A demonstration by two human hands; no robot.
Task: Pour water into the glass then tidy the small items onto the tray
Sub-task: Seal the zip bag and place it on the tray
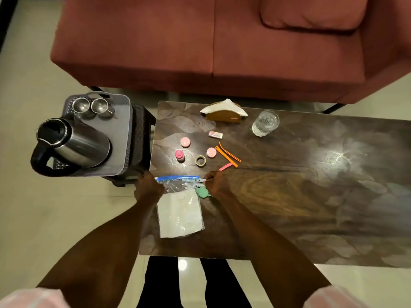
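Both hands pinching the zip bag [180, 210] at center frame, left hand [148, 187] and right hand [216, 182] on its blue seal; glass [265, 123] upper right, tray [121, 121] upper left.

I'm looking at a home living room. Red sofa [211, 41] with cushion [311, 12] behind a wood coffee table [311, 196], tiled floor [33, 207]. Kettle [73, 145] and napkin holder [223, 115] fit a home.

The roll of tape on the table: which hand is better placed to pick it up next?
Probably the right hand. It pinches the zip bag's slider end just below the roll of tape; the left hand grips the far corner, farther away.
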